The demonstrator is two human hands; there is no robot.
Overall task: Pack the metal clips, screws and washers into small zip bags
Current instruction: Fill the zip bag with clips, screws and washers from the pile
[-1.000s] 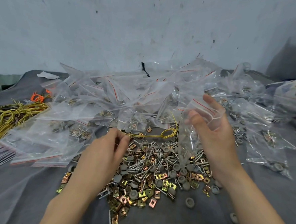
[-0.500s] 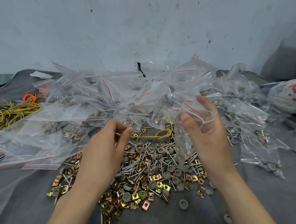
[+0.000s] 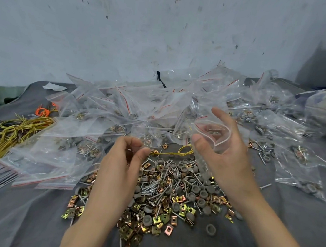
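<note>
While the heap of clips, screws and washers lies on the grey cloth between both wrists, the right hand above it grips a small zip bag, thumb and curled fingers stretching its mouth wide. Just beside it, the left hand pinches a small dark piece, too blurred to identify.

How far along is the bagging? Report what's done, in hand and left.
Done: a heap of filled bags lies behind the work spot. In hand: the right hand holds an open bag by its mouth; the left hand pinches small parts beside it. Left: a large loose pile of clips, screws and washers on the cloth.
</note>
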